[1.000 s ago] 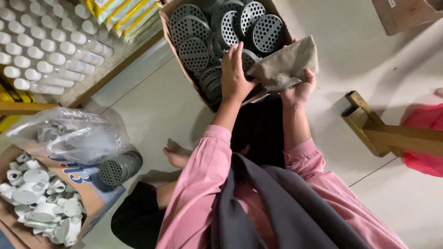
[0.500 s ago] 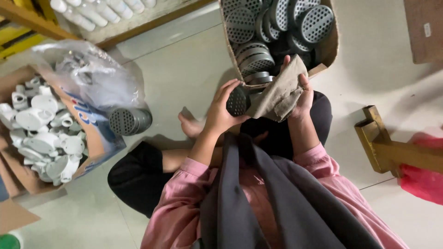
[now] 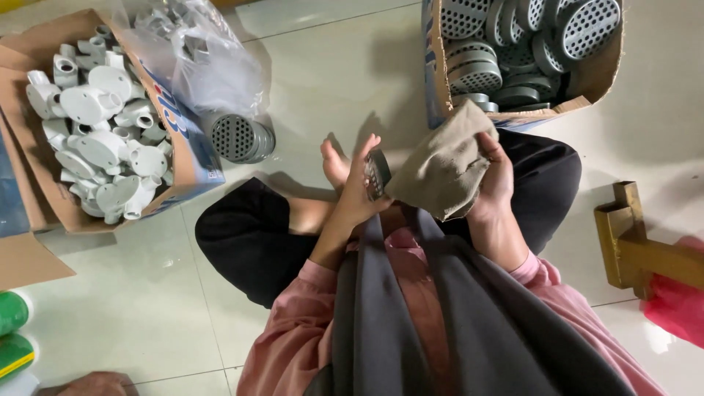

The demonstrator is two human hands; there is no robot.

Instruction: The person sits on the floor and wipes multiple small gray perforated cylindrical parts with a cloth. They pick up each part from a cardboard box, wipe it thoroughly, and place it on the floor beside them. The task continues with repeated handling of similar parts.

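Observation:
My left hand [image 3: 357,192] holds a round grey perforated disc [image 3: 377,174] on edge, over my lap. My right hand [image 3: 493,183] grips a beige cloth [image 3: 441,163], which is pressed against the disc. Just beyond my hands stands a cardboard box [image 3: 440,81] filled with several more perforated discs [image 3: 528,37]. I sit cross-legged on the floor in black trousers, with a bare foot [image 3: 334,161] showing next to my left hand.
A small stack of perforated discs [image 3: 240,138] lies on the tiled floor at the left, beside a cardboard box [image 3: 192,158] of white plastic fittings [image 3: 99,136] and a clear plastic bag [image 3: 209,70]. A wooden frame [image 3: 638,246] stands at the right. Green bottles [image 3: 11,334] sit bottom left.
My left hand took a disc from the far box and brought it down to my lap with the cloth. The view tilted down and left.

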